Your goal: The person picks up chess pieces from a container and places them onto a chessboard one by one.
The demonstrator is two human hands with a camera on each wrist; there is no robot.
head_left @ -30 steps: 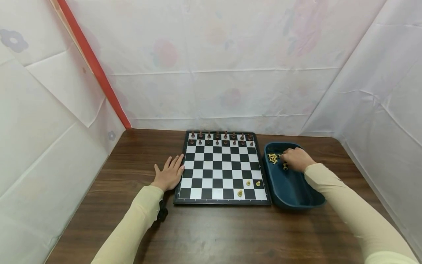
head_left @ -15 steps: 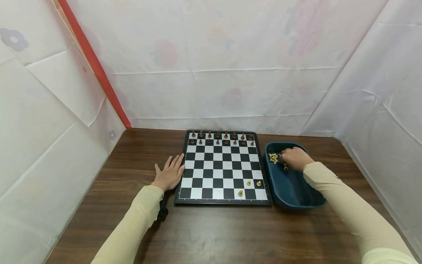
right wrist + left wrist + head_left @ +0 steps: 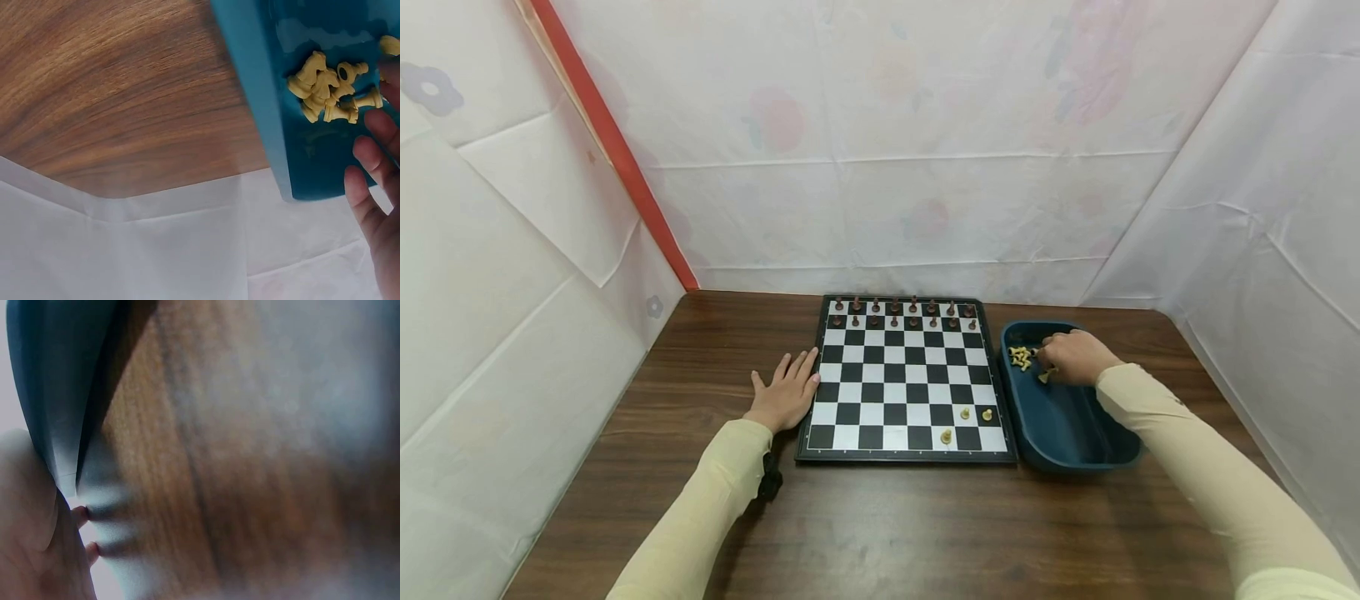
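My left hand (image 3: 784, 400) lies flat with spread fingers at the left edge of the chessboard (image 3: 895, 457); in the left wrist view its palm (image 3: 28, 512) shows beside the blurred table. My right hand (image 3: 1075, 357) reaches into the blue tray (image 3: 1067, 468), its thumb and forefinger on a yellow chess piece (image 3: 1046, 377). In the right wrist view this chess piece (image 3: 391, 45) is cut off by the frame edge and partly covered by a fingertip, the other fingers loosely bent. Left of the hand, several yellow chess pieces (image 3: 1021, 358) lie in a heap.
Two rows of dark brown chess pieces (image 3: 913, 322) stand along the board's far side. Three yellow pieces, among them a pawn (image 3: 966, 413), stand near its front right. White cloth (image 3: 880, 208) hangs behind the brown wooden table (image 3: 880, 533).
In the tray, the yellow piece by my right hand has turned from end-on to side-on. My right hand has shifted slightly; the left hand stays put.
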